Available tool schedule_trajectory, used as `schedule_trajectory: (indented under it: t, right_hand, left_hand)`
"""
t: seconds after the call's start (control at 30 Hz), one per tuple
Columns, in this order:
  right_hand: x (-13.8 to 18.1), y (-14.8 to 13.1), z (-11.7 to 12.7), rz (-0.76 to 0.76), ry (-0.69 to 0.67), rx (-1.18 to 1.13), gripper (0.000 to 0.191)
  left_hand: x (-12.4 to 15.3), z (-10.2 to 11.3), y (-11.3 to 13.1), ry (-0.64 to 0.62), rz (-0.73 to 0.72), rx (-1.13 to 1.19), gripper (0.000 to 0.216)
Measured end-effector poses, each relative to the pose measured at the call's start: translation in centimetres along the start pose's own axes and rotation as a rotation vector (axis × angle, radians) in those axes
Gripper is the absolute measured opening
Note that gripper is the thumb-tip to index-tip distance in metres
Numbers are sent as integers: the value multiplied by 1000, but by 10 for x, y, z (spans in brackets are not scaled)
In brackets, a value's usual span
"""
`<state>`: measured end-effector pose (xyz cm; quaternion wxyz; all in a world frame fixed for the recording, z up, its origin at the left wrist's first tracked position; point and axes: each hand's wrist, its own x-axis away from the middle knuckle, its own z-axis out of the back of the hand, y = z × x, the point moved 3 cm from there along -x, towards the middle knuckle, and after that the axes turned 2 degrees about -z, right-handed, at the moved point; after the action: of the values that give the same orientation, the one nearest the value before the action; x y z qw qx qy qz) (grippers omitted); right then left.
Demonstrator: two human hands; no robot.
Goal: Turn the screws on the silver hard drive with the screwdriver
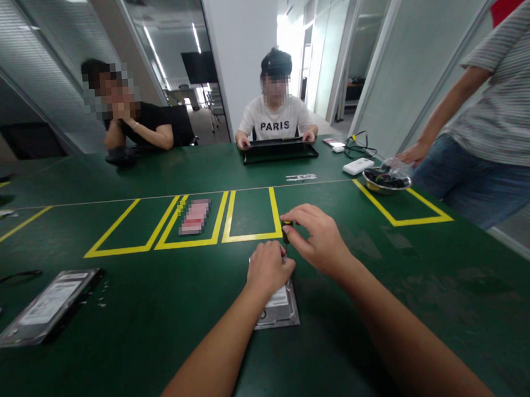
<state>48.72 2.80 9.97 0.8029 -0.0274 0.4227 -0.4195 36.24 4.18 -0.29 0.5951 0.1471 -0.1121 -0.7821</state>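
A silver hard drive (287, 310) with a white label lies on the green table in front of me, much of it covered by my hands. My left hand (269, 271) rests over the drive with its fingers curled round it, the thumb near the far right corner. Between the thumb and fingers of my right hand (317, 237) is a short black screwdriver with a yellow top (287, 232). It stands upright, its shaft pointing down at the drive's far right corner; my fingers hide whether the tip touches.
Another hard drive (50, 305) lies at the left, small bits beside it. Yellow tape outlines (252, 236) mark the green table (189, 349). At the right a person's hand touches a metal bowl (385, 189). Across the table, a person holds a black tray (280, 155); another sits left.
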Motion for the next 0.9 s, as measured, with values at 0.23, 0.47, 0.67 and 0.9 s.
schedule_trajectory:
  t: [0.23, 0.47, 0.67, 0.9]
  right_hand:
    - [1, 2, -1, -3, 31, 2, 12]
    - [0, 0, 0, 3, 7, 18, 17]
    - [0, 1, 0, 4, 25, -11, 13]
    - [0, 1, 1, -7, 19, 6, 10]
  left_hand:
    - [0, 0, 0, 11, -4, -3, 16]
    - [1, 1, 1, 6, -2, 1, 17]
    - [0, 0, 1, 16, -10, 5, 18]
    - [1, 1, 0, 22, -21, 1, 13]
